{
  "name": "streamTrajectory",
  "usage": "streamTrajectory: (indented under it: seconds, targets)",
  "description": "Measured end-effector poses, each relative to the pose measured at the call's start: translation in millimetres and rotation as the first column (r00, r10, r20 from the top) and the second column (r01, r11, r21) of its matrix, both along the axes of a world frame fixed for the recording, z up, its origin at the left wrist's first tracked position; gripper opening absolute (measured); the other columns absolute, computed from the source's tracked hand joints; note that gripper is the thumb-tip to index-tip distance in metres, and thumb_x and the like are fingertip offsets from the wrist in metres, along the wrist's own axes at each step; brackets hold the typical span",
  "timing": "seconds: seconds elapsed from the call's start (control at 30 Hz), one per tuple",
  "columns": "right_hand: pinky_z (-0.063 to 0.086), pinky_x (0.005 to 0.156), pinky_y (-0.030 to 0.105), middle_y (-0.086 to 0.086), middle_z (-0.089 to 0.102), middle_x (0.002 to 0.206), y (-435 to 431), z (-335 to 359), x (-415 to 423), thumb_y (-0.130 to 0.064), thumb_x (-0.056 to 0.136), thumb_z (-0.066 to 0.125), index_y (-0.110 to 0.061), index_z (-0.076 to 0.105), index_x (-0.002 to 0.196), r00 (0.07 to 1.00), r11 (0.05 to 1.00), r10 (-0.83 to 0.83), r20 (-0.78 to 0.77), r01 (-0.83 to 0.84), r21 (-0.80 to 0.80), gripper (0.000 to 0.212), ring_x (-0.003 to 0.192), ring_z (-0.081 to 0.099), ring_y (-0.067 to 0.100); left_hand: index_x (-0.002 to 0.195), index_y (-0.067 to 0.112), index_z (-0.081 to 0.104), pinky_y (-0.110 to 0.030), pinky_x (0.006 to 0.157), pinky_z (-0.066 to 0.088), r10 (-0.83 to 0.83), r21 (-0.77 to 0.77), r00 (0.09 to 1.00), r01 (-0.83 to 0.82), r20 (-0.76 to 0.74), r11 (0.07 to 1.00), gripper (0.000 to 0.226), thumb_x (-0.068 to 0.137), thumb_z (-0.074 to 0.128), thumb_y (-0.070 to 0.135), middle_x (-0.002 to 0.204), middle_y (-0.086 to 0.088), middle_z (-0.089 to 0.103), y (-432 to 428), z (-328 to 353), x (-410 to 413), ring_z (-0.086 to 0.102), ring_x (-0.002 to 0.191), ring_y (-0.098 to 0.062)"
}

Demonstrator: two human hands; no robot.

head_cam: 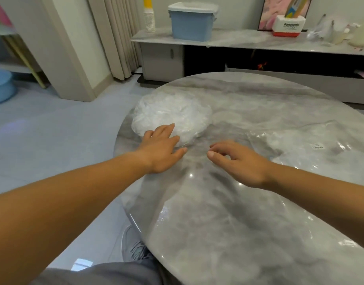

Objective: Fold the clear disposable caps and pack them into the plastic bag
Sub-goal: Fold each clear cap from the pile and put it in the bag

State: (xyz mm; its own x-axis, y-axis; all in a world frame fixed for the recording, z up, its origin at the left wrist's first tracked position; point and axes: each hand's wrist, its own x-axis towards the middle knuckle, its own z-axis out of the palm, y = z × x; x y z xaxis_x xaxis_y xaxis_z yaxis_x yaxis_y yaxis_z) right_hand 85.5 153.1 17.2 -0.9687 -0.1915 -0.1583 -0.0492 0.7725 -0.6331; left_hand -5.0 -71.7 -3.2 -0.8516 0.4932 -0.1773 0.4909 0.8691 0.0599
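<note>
Lying at the table [249,93] edge, caps [170,114] could be swept off by the flat-fingered left hand [161,150]; right hand [239,161] slack, empty.

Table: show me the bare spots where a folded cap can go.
Bare: far part of the table beyond the cap pile and plastic bag. Near stretch below left hand and right hand glints, maybe clear film. Crowded: pile's side, bag's side.
</note>
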Motion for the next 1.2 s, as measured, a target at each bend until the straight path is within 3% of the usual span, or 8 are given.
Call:
streamTrajectory:
  seconds: [0.13, 0.27, 0.43, 0.6, 0.73, 0.93, 1.07, 1.2]
  targets:
    - [0.041, 0.093, 0.024, -0.015, 0.059, 0.115, 8.6, 0.0, 9.1, -0.055, 0.101, 0.042, -0.036, 0.064, 0.101, 1.000, 1.000, -0.017, 0.007, 0.017, 0.018, 0.029, 0.111, 0.055, 0.003, 0.121, 0.018, 0.055, -0.045, 0.112, 0.019, 0.015, -0.030, 1.000, -0.015, 0.006, 0.999, 0.056, 0.102, 0.023, 0.061, 0.162, -0.004, 0.024, 6.2, -0.2, -0.8, 0.019, 0.144, -0.028]
    - [0.040, 0.092, 0.017, -0.014, 0.062, 0.116, 12.5, 8.1, 17.0, -0.051, 0.103, 0.041, -0.026, 0.068, 0.111, 1.000, 1.000, -0.020, -0.015, 0.020, 0.009, 0.038, 0.112, 0.056, 0.004, 0.091, 0.019, 0.044, -0.036, 0.092, 0.025, 0.019, 0.056, 0.998, -0.016, -0.061, 0.998, 0.044, 0.101, 0.029, 0.059, 0.113, 0.005, 0.045, 10.9, 5.6, 2.8, 0.036, 0.119, -0.024]
    - [0.044, 0.096, 0.023, -0.001, 0.064, 0.117, 19.9, 23.8, 24.1, -0.052, 0.103, 0.038, -0.007, 0.066, 0.114, 0.997, 0.999, -0.033, -0.068, 0.034, 0.004, 0.055, 0.110, 0.057, 0.010, 0.128, 0.015, 0.051, -0.038, 0.107, 0.021, -0.091, 0.109, 0.984, 0.109, -0.154, 0.988, 0.057, 0.100, 0.029, 0.060, 0.149, 0.003, 0.040, 17.9, 23.3, 29.7, 0.025, 0.137, -0.022]
    - [0.033, 0.104, 0.015, -0.023, 0.043, 0.141, 33.8, 45.2, 60.8, -0.062, 0.095, 0.039, -0.032, 0.068, 0.121, 0.994, 0.997, -0.072, -0.086, 0.069, -0.044, 0.049, 0.130, 0.038, -0.010, 0.142, 0.015, 0.045, -0.037, 0.117, 0.013, -0.301, 0.128, 0.951, 0.308, -0.068, 0.943, 0.083, 0.089, 0.014, 0.071, 0.151, 0.002, 0.038, 23.0, 38.5, 99.7, 0.020, 0.146, -0.017]
    - [0.041, 0.096, 0.018, -0.028, 0.051, 0.132, 42.1, 48.7, 94.4, -0.062, 0.091, 0.047, -0.038, 0.069, 0.108, 0.997, 0.996, -0.079, -0.004, 0.079, -0.044, 0.037, 0.116, 0.049, -0.015, 0.139, 0.019, 0.042, -0.032, 0.113, 0.027, -0.372, 0.136, 0.928, 0.366, 0.020, 0.920, 0.063, 0.097, 0.032, 0.065, 0.141, 0.002, 0.042, 23.9, 22.6, 144.2, 0.038, 0.133, -0.018]
    - [0.046, 0.102, 0.025, -0.023, 0.053, 0.129, 43.4, 17.2, 120.8, -0.061, 0.093, 0.055, -0.041, 0.061, 0.117, 0.981, 0.994, -0.062, 0.184, 0.044, 0.097, 0.032, 0.117, 0.054, -0.003, 0.155, 0.046, 0.025, -0.040, 0.125, -0.011, -0.305, 0.146, 0.886, 0.270, 0.349, 0.952, 0.057, 0.101, 0.036, 0.061, 0.167, 0.000, -0.020, 22.8, 6.6, 161.9, -0.023, 0.152, -0.016]
    - [0.045, 0.104, 0.026, -0.021, 0.052, 0.131, 41.2, 10.0, 130.5, -0.058, 0.094, 0.057, -0.040, 0.060, 0.122, 0.971, 0.996, -0.034, 0.236, 0.014, 0.089, 0.033, 0.120, 0.054, -0.001, 0.142, 0.041, 0.047, -0.033, 0.125, -0.006, -0.179, 0.215, 0.929, 0.112, 0.323, 0.970, 0.043, 0.102, 0.041, 0.054, 0.169, -0.003, -0.011, 18.3, 11.5, 165.9, -0.019, 0.154, -0.015]
    - [0.050, 0.100, 0.026, -0.019, 0.059, 0.123, 40.4, 12.0, 128.5, -0.054, 0.095, 0.057, -0.041, 0.064, 0.118, 0.975, 0.999, -0.043, 0.218, 0.041, 0.015, 0.027, 0.110, 0.061, -0.001, 0.146, 0.016, 0.047, -0.017, 0.115, 0.016, -0.134, 0.181, 0.957, 0.089, 0.256, 0.979, 0.057, 0.103, 0.039, 0.053, 0.161, -0.001, 0.030, 20.5, 12.7, 176.0, 0.025, 0.148, -0.013]
